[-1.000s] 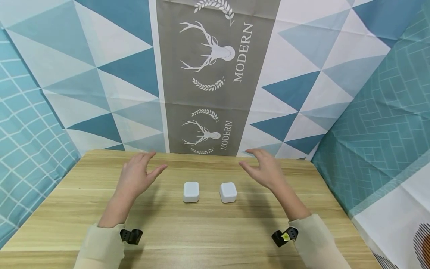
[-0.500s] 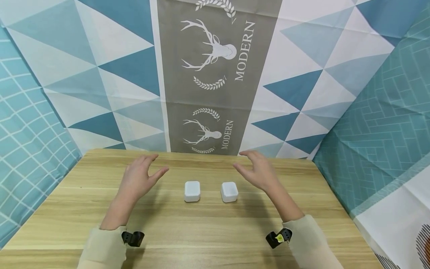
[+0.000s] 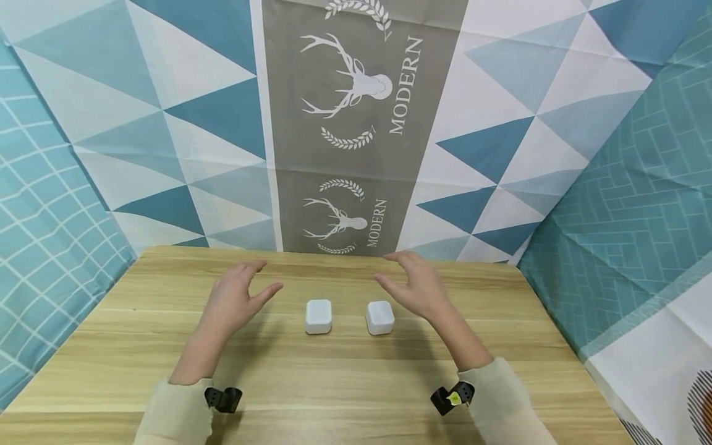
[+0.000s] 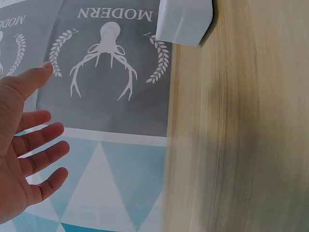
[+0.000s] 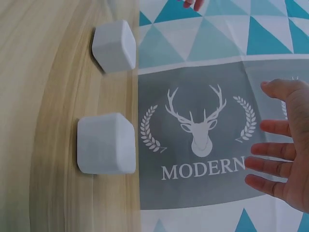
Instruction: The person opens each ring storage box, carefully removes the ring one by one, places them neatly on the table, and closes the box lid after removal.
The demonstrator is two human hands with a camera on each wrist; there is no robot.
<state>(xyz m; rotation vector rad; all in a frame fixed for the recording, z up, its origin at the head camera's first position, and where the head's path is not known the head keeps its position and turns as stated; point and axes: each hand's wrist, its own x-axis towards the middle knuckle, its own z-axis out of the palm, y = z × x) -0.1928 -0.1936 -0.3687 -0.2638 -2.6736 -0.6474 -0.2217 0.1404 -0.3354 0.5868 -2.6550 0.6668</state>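
At the left hangs a blue cloth (image 3: pixel 39 185) with a white grid and soft creases; in front of it the person's left hand (image 3: pixel 233 298) hovers above the desk (image 3: pixel 334 386), its grip unclosed, thumb and fingers parted and gently bent, apart from the white block nearest it; the pale sleeve (image 3: pixel 177 408) ends beside a small black wrist device (image 3: pixel 224 399); the desk shows long, pale wood grain running crosswise.

Mid-desk stands the left block (image 3: pixel 319 315), smooth, matte white, cube-like with rounded edges, set nearly square to the person; just right of it, separated by a gap, the right block (image 3: pixel 380 317) matches it in form and sits slightly askew; behind both rises a creased cloth with a grey strip (image 3: pixel 356 148) of white deer heads.

Farther right hovers the right hand (image 3: pixel 417 290), its grip likewise unclosed, near the right block; beyond hangs a teal herringbone cloth (image 3: pixel 628 185).
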